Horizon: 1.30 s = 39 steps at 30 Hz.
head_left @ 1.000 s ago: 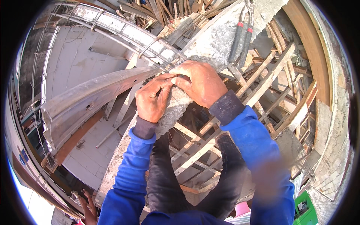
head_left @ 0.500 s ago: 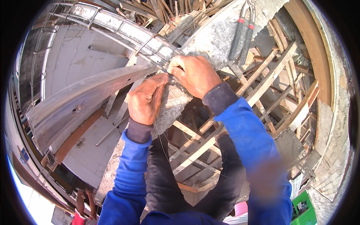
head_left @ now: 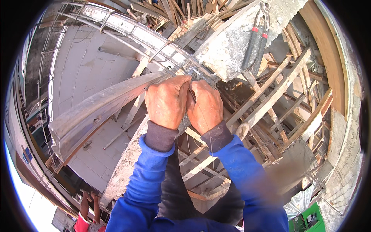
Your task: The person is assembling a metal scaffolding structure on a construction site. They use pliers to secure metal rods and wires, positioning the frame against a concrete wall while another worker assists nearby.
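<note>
Grey rebar (head_left: 150, 60) slanting across, head view | left hand (head_left: 167, 101) and right hand (head_left: 205, 104) sitting side by side, fingertips hidden, pinch unclear | wire (head_left: 196, 103) trailing over right hand | step: seemingly working wire; next move probably needing firm grip | pliers (head_left: 250, 48) lying on concrete (head_left: 222, 50)

You wear a bright blue top (head_left: 185, 225) with long, wrinkly sleeves (head_left: 146, 174). The snug cuffs (head_left: 160, 137) are a dark, dull gray-brown. Your pants (head_left: 174, 195) are black. Your left hand (head_left: 165, 103) and right hand (head_left: 205, 110) are bare.
</note>
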Each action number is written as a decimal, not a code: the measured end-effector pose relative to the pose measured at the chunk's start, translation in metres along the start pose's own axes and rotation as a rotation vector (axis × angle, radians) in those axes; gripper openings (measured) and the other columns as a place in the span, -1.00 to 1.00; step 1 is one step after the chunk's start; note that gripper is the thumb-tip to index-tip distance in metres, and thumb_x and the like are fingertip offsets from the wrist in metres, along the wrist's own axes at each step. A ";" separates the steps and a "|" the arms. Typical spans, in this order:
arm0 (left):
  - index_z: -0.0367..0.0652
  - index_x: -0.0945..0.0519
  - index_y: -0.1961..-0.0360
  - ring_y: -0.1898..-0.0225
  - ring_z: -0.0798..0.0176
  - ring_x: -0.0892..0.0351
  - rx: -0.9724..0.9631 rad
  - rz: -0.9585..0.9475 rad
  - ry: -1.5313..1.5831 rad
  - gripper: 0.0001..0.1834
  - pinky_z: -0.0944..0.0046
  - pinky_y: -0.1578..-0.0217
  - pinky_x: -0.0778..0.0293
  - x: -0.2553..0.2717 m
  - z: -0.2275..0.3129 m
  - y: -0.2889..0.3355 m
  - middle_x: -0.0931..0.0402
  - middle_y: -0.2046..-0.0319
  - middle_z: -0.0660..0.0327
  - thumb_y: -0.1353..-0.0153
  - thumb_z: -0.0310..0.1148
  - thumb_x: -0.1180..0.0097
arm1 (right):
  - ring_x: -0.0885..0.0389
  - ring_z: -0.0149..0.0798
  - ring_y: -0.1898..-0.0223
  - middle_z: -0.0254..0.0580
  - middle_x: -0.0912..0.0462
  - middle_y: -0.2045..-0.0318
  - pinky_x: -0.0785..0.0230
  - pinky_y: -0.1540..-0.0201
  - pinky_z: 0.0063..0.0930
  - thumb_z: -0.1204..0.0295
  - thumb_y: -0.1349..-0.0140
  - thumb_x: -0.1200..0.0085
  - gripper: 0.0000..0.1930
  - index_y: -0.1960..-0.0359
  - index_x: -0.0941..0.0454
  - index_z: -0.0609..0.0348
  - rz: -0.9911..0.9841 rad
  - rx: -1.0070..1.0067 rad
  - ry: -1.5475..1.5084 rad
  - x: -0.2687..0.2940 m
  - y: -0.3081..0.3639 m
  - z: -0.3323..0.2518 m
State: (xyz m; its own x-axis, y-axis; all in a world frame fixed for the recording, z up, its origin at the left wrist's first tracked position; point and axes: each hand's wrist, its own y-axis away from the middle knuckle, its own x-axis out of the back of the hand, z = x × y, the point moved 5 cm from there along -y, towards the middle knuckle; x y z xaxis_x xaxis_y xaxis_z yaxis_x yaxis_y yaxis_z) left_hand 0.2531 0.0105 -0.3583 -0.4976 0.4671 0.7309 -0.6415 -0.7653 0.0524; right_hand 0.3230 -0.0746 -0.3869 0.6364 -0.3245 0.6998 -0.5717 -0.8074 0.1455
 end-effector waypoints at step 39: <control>-0.18 -0.65 0.27 0.16 -0.04 -0.50 0.084 0.259 0.179 -0.75 0.03 0.10 -0.37 -0.041 -0.039 0.041 -0.57 0.24 0.07 0.04 -0.39 -0.23 | -0.37 -0.58 0.56 -0.43 -0.49 0.59 -0.19 0.49 -0.64 0.36 -0.20 -0.13 -0.77 0.35 -0.61 0.34 0.076 -0.462 -0.788 -0.011 -0.005 0.026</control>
State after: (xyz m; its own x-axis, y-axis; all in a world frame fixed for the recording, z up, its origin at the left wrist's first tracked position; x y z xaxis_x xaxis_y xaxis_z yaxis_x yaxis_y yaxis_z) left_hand 0.2244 -0.0229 -0.4127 -0.7371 0.3169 0.5968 -0.4336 -0.8992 -0.0580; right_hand 0.3317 -0.0798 -0.4133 0.6609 -0.7477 0.0643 -0.6685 -0.5478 0.5030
